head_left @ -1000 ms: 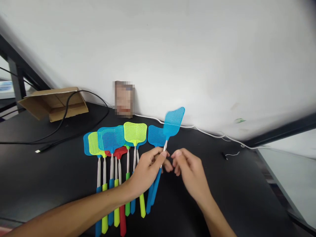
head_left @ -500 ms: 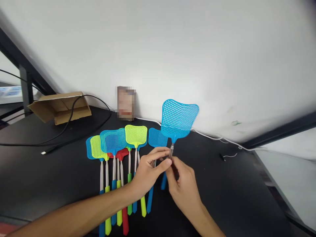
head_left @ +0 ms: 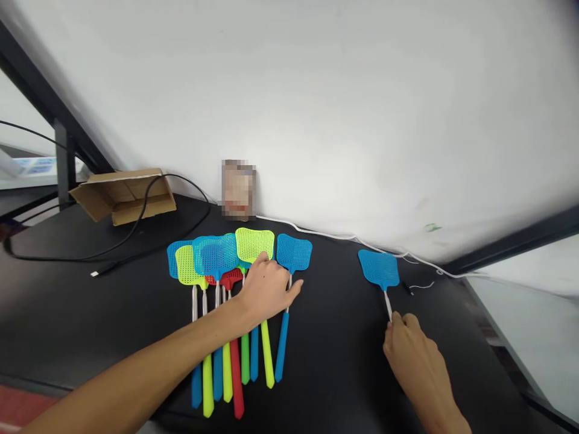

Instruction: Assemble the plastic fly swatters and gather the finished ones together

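Note:
At the right of the desk, my right hand [head_left: 417, 361] is closed round the metal shaft of a blue fly swatter [head_left: 380, 267], whose mesh head points away from me near the wall. Its handle is hidden beneath the hand. My left hand [head_left: 266, 290] hovers over or rests on the row of swatters, thumb stretched out, fingertips by the neck of a yellow-green fly swatter [head_left: 254, 243]. Just right of it lies another blue fly swatter [head_left: 295, 252]. To the left, several blue, yellow-green, green and red swatters overlap, among them a red fly swatter [head_left: 236, 383].
An open cardboard box [head_left: 140, 211] lies at the back left, a black cable [head_left: 147, 196] looping across it. A small blurred-out box [head_left: 239, 193] leans on the wall. One white cable [head_left: 316, 231] runs along the wall's foot. Beneath everything is the black desk [head_left: 335, 361].
My right hand has carried the blue swatter rightward and lowered it to the desk. My left hand has let go of its shaft and moved left over the row.

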A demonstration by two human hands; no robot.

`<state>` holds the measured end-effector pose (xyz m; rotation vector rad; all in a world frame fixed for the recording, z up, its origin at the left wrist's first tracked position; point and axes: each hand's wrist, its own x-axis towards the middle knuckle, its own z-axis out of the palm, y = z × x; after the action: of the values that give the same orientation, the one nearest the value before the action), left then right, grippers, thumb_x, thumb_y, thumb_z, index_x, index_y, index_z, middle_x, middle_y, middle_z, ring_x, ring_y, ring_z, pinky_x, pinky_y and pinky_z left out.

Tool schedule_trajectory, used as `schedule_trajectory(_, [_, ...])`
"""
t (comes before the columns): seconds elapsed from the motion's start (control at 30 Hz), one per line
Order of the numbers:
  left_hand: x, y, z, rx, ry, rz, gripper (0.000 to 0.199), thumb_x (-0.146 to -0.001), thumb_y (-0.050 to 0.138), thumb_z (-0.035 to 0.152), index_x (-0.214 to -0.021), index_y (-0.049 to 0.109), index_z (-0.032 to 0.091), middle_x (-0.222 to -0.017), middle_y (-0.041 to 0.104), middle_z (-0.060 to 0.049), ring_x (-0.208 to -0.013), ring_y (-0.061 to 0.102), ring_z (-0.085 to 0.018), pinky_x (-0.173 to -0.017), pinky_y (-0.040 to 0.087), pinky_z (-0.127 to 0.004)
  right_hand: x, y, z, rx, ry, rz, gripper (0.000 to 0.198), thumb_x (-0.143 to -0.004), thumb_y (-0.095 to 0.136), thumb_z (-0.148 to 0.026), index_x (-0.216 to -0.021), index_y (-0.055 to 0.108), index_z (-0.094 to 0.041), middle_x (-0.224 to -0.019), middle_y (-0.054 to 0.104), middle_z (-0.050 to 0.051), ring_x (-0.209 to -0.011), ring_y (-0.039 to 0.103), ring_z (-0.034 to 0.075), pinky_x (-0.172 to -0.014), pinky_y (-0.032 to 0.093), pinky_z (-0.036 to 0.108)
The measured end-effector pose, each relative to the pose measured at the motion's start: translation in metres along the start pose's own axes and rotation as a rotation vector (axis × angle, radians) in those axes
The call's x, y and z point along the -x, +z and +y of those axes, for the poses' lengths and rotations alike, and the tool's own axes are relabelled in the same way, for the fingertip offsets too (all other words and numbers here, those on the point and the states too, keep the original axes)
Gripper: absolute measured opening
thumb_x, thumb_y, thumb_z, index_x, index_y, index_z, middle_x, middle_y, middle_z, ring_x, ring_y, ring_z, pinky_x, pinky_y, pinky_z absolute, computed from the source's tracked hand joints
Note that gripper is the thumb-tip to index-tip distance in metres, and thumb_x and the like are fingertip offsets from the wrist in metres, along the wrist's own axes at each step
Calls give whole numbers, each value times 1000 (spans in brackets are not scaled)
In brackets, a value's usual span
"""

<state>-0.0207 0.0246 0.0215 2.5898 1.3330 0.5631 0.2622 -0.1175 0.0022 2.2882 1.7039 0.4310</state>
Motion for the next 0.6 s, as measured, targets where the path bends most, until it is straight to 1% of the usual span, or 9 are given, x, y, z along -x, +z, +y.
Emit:
schedule_trajectory(0.1, [2,5,1,-45,10,-42,56,-93,59,53,-50,61,18,-54,61,-10,-59,60,-25,-93,40,-50,3,0,-5,99,-1,43,32,-100,38,-13,-115,66,-7,-90,58,10,-52,66,17,-45,32,28])
schedule_trajectory(0.17, [4,8,2,-68,18,-48,52,-92,60,52,-53,64,17,-56,62,-11,-60,61,-26,-94,40,-51,3,-3,-8,104,1,71,34,-101,36,-13,-114,66,-5,-89,57,10,-52,66,17,-44,33,28])
schedule_trajectory(0.23, [5,11,3,-66,23,-61,47,-93,58,44,-54,64,17,-55,62,-10,-58,61,-25,-93,40,-51,2,-8,-13,71,36,133,37,-104,34,-21,-117,65,-4,-89,59,11,-56,68,19,-44,34,29])
schedule_trajectory(0.3, [6,13,4,0,8,-71,43,-91,56,33,-51,60,18,-51,59,-8,-55,58,-23,-92,41,-50,2,-17,-22,-29,77,214,44,-107,34,-32,-126,63,-4,-94,62,13,-61,69,23,-45,38,31])
schedule_trajectory(0.37, [7,13,4,94,-14,-64,41,-88,55,27,-48,55,19,-49,56,-6,-52,55,-21,-91,41,-48,1,-29,-36,-233,57,266,47,-107,36,-39,-129,63,-7,-100,66,14,-70,71,25,-52,44,34])
schedule_trajectory(0.43, [6,11,4,169,-34,-57,42,-87,56,26,-47,51,19,-48,55,-4,-51,52,-18,-89,41,-45,0,-42,-54,-523,-46,246,46,-107,37,-44,-123,68,-12,-104,68,13,-82,72,26,-65,50,36])
schedule_trajectory(0.5, [4,8,3,204,-48,-56,42,-90,54,27,-49,51,19,-48,55,-2,-51,50,-16,-82,42,-39,1,-55,-74,-818,-159,150,46,-107,38,-47,-120,69,-16,-102,69,12,-90,70,26,-76,52,37])
schedule_trajectory(0.57, [1,3,3,285,-86,-46,40,-94,51,30,-55,54,19,-51,55,0,-51,49,-15,-70,41,-32,1,-67,-94,-1074,-220,-11,45,-106,40,-49,-124,67,-18,-98,70,9,-85,69,23,-78,52,36])
schedule_trajectory(0.6, [0,0,4,373,-120,-28,39,-96,50,32,-60,56,18,-53,55,1,-52,49,-14,-64,38,-30,1,-71,-103,-1206,-232,-104,45,-106,41,-50,-131,63,-19,-97,70,8,-82,68,21,-76,52,34])
